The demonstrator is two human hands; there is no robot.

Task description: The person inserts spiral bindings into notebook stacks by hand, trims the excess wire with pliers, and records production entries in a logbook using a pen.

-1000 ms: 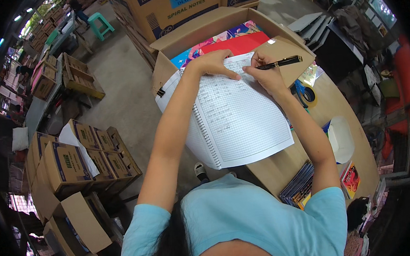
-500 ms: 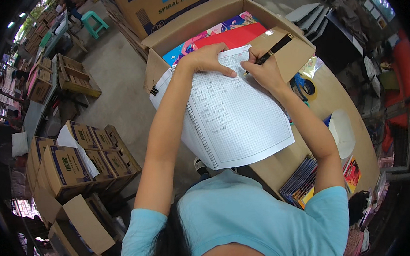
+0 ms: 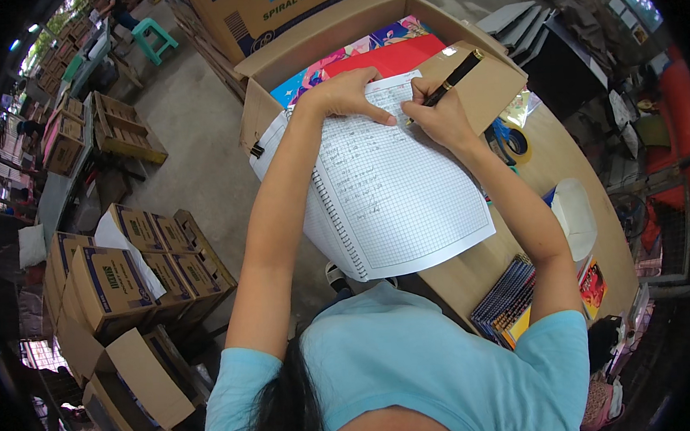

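Note:
A spiral notebook (image 3: 408, 212) with squared pages lies open, resting against the edge of an open cardboard box; handwriting covers the upper and left part of its page. My left hand (image 3: 346, 97) rests on the top of the page, thumb stretched out and apart from the fingers, bearing on the paper. In my right hand (image 3: 443, 118) a black pen (image 3: 456, 76) with gold trim is pinched, its tip at the page just right of my left thumb. A black binder clip (image 3: 257, 150) grips the notebook's left edge.
The cardboard box (image 3: 334, 30) holds a red item (image 3: 391, 57) and colourful printed covers. On the table (image 3: 444, 280) to the right are tape rolls (image 3: 517, 143), a white tray (image 3: 574, 221) and a stack of thin books (image 3: 504, 297). Stacked cartons (image 3: 110, 279) stand at left.
The pen and my right hand have shifted very slightly left and down on the page. My left hand stays on the notebook. The whole view has moved a little.

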